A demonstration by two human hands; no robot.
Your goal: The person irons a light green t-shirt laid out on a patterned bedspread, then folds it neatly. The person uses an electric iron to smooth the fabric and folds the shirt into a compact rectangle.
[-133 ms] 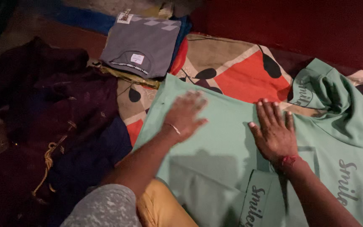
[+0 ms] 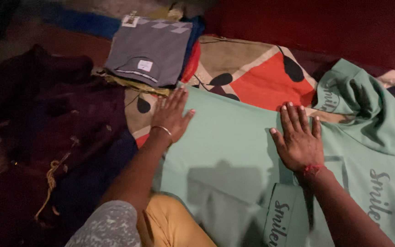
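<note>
A patterned bed sheet (image 2: 261, 77) in beige, orange-red and black covered the surface, with a dark red wall behind it. Across its right half lay the mint-green garment (image 2: 234, 151), spread mostly flat, with dark lettering on its lower and right parts and its far right end bunched up into folds near the wall. To the left sat a dark maroon heap of cloth (image 2: 56, 132) with a gold cord showing on it – just beside the green garment's left edge.

At the far side, a folded grey shirt (image 2: 149, 50) rested on top of a small stack of folded clothes, near the green garment's upper left corner but apart from it.

Right hand (image 2: 298, 137): flat, palm down, fingers spread, pressed on the green garment near its middle; a red thread circled the wrist. No pinch, nothing held.

Left hand (image 2: 172, 115): flat, fingers together and extended, lying at the garment's upper left edge, partly on the green cloth and partly over the sheet – a thin bangle (image 2: 162, 129) on the wrist. Nothing grasped.
</note>
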